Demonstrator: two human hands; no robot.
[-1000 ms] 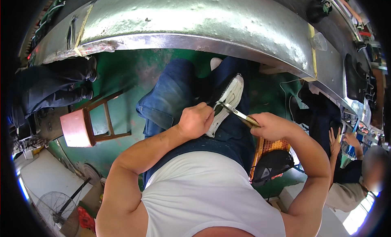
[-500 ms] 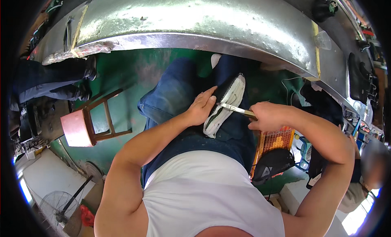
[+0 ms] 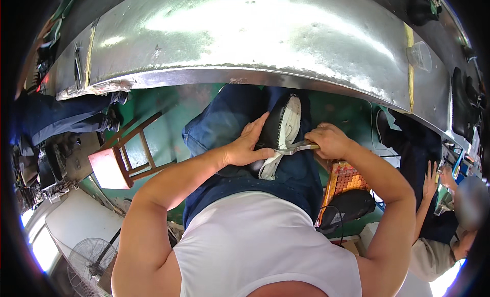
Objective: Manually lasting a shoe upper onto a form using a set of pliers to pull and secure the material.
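A black shoe upper (image 3: 273, 124) stands tilted on my lap, with white lining material (image 3: 291, 122) along its underside. My left hand (image 3: 247, 147) grips its left side, thumb across the lower part and fingers up along the black side. Metal pliers (image 3: 296, 148) are in my closed right hand (image 3: 331, 140), coming in from the right. Their jaws meet the white material near the lower half of the shoe, close to my left thumb. Exactly what the jaws pinch is too small to tell.
A metal-topped bench (image 3: 245, 46) spans the front. To the left stands a wooden stool (image 3: 111, 169), with a fan (image 3: 92, 258) behind it. At my right are a beaded seat (image 3: 348, 178) and a black bag (image 3: 347, 210). Another person's hand (image 3: 430, 182) shows farther right.
The shoe has turned, showing more of its black side. The pliers have swung from slanting up toward the shoe to slanting slightly down. My view has shifted, placing the bench lower in it.
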